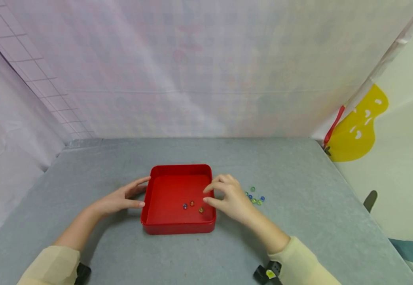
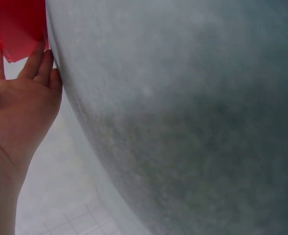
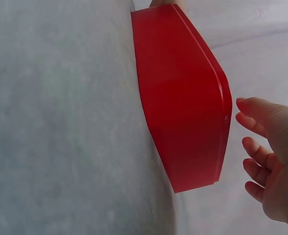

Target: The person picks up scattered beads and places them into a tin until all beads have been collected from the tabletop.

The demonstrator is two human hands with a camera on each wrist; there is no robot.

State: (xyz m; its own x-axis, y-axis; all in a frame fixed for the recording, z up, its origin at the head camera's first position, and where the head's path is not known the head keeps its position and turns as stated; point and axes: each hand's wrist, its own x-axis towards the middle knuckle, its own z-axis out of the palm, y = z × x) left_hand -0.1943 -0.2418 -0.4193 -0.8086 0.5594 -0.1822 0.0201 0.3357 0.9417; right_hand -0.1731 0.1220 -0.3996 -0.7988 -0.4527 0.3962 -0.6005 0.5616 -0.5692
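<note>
Red tray (image 1: 178, 228) holds three marbles (image 1: 192, 203), left hand (image 1: 122, 198) loosely touching, right hand (image 1: 229, 197) released above.

Pale, faintly checked sheeting (image 1: 199, 71) hangs behind the grey worktop (image 1: 295, 166). A yellow cutout (image 1: 352, 138) shows at right.

Plain red tray (image 1: 179, 228) with a bluish marble (image 1: 185, 206) and amber marbles (image 1: 192, 203) inside; green and blue marbles (image 1: 254, 201) to its right; grey tabletop (image 1: 299, 178); cream sleeves (image 1: 300, 263); white-flecked yellow cutout (image 1: 356, 138)
</note>
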